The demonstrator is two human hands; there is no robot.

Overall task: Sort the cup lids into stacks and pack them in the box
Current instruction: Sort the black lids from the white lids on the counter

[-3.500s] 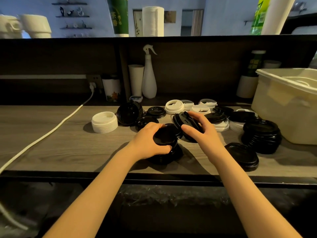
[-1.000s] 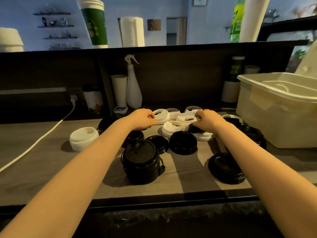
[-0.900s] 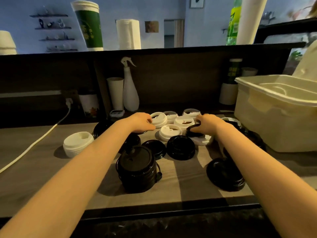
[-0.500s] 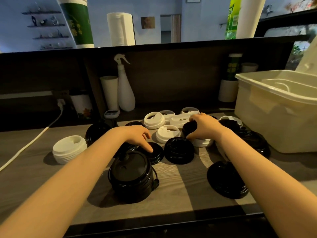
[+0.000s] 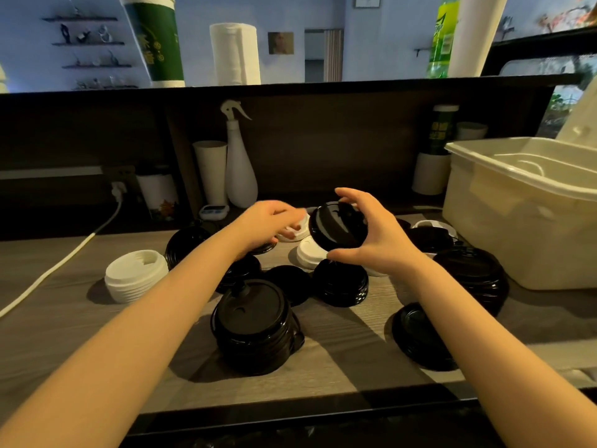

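Observation:
My right hand holds a black lid tilted up above the counter, thumb below its rim and fingers over the top. My left hand reaches over the loose lids beside it and is blurred; its fingers touch a white lid. A tall stack of black lids stands at the front. More black stacks sit in the middle, at the right and front right. A stack of white lids stands at the left. The cream plastic box is open at the right.
A white spray bottle and paper cups stand against the dark back wall. A white cable runs across the left of the wooden counter. A small timer lies behind the lids.
My right hand has lifted a black lid off the pile and tilted it up. My left hand has moved back from the front lids toward the white lids.

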